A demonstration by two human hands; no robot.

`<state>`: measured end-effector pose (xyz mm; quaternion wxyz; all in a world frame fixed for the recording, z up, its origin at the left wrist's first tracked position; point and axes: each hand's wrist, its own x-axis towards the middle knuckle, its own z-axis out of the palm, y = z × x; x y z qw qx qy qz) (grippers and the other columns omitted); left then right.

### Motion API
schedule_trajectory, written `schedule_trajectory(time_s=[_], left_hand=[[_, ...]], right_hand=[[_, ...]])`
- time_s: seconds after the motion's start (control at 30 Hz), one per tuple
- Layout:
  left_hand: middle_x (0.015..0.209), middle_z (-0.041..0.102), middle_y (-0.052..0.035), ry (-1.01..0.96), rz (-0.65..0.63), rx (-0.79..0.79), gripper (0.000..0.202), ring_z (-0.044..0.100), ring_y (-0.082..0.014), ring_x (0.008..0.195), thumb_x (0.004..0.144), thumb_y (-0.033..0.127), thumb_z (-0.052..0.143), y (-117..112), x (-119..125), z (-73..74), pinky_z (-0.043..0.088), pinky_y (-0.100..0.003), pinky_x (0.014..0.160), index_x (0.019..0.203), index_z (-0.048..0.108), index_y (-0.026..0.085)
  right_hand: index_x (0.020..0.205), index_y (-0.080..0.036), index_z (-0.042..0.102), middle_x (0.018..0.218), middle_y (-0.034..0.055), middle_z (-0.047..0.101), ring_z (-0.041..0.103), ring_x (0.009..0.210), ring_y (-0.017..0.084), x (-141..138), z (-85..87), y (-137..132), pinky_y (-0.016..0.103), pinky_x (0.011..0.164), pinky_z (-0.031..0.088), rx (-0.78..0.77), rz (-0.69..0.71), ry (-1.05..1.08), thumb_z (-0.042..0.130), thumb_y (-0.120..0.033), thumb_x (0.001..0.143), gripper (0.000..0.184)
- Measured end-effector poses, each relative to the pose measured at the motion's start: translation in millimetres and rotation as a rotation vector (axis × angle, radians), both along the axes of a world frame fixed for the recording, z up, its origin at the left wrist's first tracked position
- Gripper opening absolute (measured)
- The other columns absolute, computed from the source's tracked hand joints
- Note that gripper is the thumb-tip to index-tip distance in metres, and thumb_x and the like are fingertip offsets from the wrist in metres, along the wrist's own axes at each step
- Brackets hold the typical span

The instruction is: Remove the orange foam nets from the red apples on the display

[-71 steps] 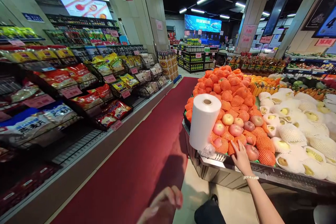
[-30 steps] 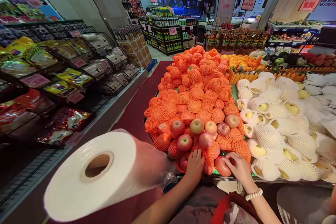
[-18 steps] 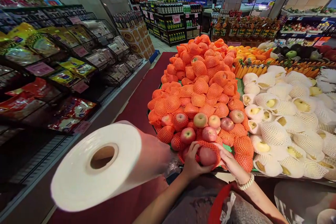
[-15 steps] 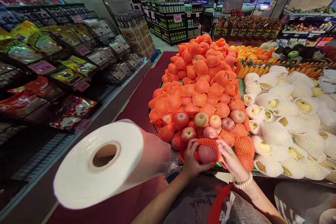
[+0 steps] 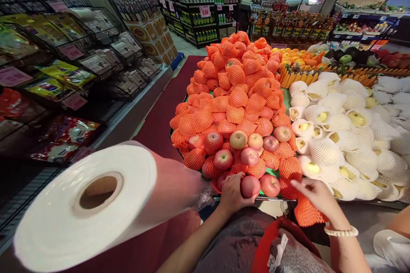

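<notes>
My left hand (image 5: 232, 194) grips a bare red apple (image 5: 250, 186) at the front edge of the fruit stand. To its right, my right hand (image 5: 315, 196) holds an orange foam net sleeve (image 5: 306, 213) that hangs below the palm, off the apple. Another bare apple (image 5: 270, 185) lies just right of the held one. Several unwrapped apples (image 5: 238, 139) sit in a cluster behind, within a heap of apples in orange nets (image 5: 238, 89).
A big roll of thin plastic bags (image 5: 92, 202) juts out at the lower left, close to my left arm. Pears in white foam nets (image 5: 346, 136) fill the stand's right side. Snack shelves (image 5: 64, 76) line a red-carpeted aisle (image 5: 163, 115) on the left.
Both hands were on a netted apple at the stand's front. My right hand has pulled the orange net off and moved right and down with it; my left hand keeps the bare apple.
</notes>
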<state>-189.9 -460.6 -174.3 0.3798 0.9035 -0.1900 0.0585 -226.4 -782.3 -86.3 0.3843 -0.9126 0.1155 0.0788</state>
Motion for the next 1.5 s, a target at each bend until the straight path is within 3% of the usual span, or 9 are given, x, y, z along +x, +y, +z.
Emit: schedule_trajectory(time_s=[0.1,0.27,0.43,0.77,0.93,1.07,1.17,1.33,1.5], left_hand=[[0.113,0.073,-0.0149,0.133,-0.051,0.129,0.068,0.065,-0.0374,0.111,0.066,0.050,0.090,-7,3,-4.5,0.050,-0.054,0.100,0.118,0.066,0.012],[0.122,0.069,-0.0145,0.067,-0.128,0.265,0.054,0.055,-0.0372,0.128,0.086,0.051,0.079,4,6,-5.2,0.045,-0.055,0.110,0.122,0.070,0.013],[0.131,0.062,-0.0174,0.049,-0.141,0.359,0.051,0.048,-0.0376,0.135,0.093,0.052,0.072,14,7,-12.6,0.044,-0.054,0.113,0.122,0.070,0.010],[0.146,0.054,-0.0202,-0.053,0.020,0.385,0.047,0.049,-0.0360,0.138,0.102,0.039,0.063,9,-7,-24.3,0.046,-0.053,0.113,0.139,0.058,0.011],[0.134,0.060,-0.0175,-0.011,0.169,0.348,0.039,0.055,-0.0329,0.124,0.103,0.037,0.059,27,-11,-13.4,0.049,-0.049,0.108,0.131,0.059,0.010],[0.143,0.053,-0.0304,0.075,0.293,0.486,0.072,0.052,-0.0420,0.130,0.088,0.034,0.078,31,-21,-17.6,0.047,-0.053,0.110,0.142,0.051,-0.006],[0.149,0.048,-0.0326,0.177,0.341,0.545,0.086,0.052,-0.0441,0.132,0.083,0.033,0.084,24,-22,-17.6,0.049,-0.052,0.108,0.149,0.046,-0.005],[0.146,0.050,-0.0288,0.266,0.403,0.547,0.094,0.055,-0.0409,0.127,0.076,0.041,0.091,15,-11,-3.5,0.051,-0.048,0.105,0.149,0.049,-0.001],[0.141,0.054,-0.0259,0.316,0.396,0.574,0.091,0.062,-0.0362,0.116,0.067,0.040,0.096,11,-3,2.6,0.053,-0.044,0.101,0.139,0.055,0.002]], right_hand=[[0.115,-0.020,0.073,0.081,0.0043,0.072,0.063,0.068,0.022,-8,-14.6,33,0.034,0.069,0.044,-0.134,0.151,0.074,0.063,-0.068,0.089,0.055],[0.155,-0.012,0.049,0.092,0.0099,0.075,0.072,0.081,0.029,-12,-47.3,69,0.038,0.074,0.049,-0.306,0.174,0.172,0.064,-0.059,0.093,0.080],[0.147,-0.012,0.055,0.106,0.0150,0.077,0.074,0.096,0.034,-10,-57.8,79,0.038,0.077,0.049,-0.420,0.105,0.172,0.067,-0.065,0.090,0.079],[0.144,-0.014,0.052,0.093,0.0138,0.076,0.075,0.090,0.034,-17,-54.9,106,0.034,0.067,0.041,-0.549,-0.004,0.219,0.067,-0.065,0.093,0.074],[0.142,-0.016,0.054,0.087,0.0066,0.074,0.074,0.088,0.032,-19,-53.2,89,0.034,0.066,0.043,-0.382,0.037,0.153,0.073,-0.069,0.084,0.080],[0.137,-0.017,0.061,0.072,0.0001,0.064,0.067,0.067,0.026,-22,-43.9,68,0.034,0.060,0.041,-0.278,0.042,0.006,0.069,-0.073,0.085,0.077],[0.134,-0.020,0.065,0.074,0.0006,0.064,0.064,0.064,0.023,-23,-36.4,66,0.034,0.061,0.044,-0.265,0.087,-0.107,0.062,-0.068,0.094,0.063],[0.141,-0.025,0.064,0.115,0.0087,0.070,0.071,0.092,0.023,-12,-25.4,100,0.033,0.075,0.053,-0.282,0.342,-0.203,0.053,-0.048,0.105,0.043],[0.151,-0.014,0.053,0.128,0.0210,0.067,0.073,0.103,0.034,15,-19.6,162,0.039,0.077,0.053,-0.550,0.488,0.107,0.063,-0.041,0.100,0.058]])
